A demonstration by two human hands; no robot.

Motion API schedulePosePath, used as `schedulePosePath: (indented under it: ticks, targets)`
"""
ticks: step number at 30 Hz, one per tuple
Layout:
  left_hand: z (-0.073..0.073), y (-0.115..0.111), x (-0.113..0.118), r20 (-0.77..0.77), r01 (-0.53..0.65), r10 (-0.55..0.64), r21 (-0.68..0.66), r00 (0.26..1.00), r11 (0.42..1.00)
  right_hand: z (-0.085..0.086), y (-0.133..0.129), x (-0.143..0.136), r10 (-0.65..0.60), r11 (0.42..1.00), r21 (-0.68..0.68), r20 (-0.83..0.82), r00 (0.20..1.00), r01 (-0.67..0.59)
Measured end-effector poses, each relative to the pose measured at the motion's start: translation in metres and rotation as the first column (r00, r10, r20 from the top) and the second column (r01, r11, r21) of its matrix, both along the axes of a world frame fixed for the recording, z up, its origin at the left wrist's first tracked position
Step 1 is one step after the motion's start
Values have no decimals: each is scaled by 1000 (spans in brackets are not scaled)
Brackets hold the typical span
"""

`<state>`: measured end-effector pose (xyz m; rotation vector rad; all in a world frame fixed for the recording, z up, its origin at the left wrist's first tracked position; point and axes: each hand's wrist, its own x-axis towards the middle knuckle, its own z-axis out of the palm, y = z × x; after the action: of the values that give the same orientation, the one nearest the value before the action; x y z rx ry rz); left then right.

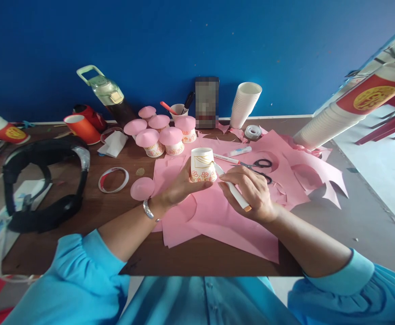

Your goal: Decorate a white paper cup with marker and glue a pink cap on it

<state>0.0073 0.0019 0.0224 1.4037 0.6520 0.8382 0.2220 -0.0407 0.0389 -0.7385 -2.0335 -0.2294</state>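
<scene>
Gripping cup (202, 162) and marker (238, 196), hands (180, 184) (253, 189) close together

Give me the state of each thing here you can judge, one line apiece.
Held cup, upside down, drawn on with flowers and lines
Marker, uncapped, tip at the held cup
Cups with pink cones, upside down, cones on top
White cup stack, nested, upright
Pink paper, cut, overlapping
Scissors, lying down, open or shut unclear
Green-lidded bottle, lid on
Tape roll, lying flat
</scene>
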Motion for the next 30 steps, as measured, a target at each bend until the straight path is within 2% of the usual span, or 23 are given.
schedulePosePath:
  ticks: [7, 13, 20, 30]
  targets:
    - [-6, 0, -1, 18, 2, -1, -46, 1000, 999, 4, -2, 2, -16, 999, 29, -33, 999, 17]
    - [-6, 2, -2, -10, 17, -18, -14, 1000, 1000, 7, -3, 3, -26, 999, 42, -33, 999, 27]
    - [-2, -1, -2, -59, 23, -23, -7, 998, 1000, 4, -2, 0, 13, 998, 65, -22, 1000, -12]
    - [-12, 1, -4, -55, 31, -32, -12, 998, 999, -3, -3, -3, -7, 998, 60, -30, 1000, 9]
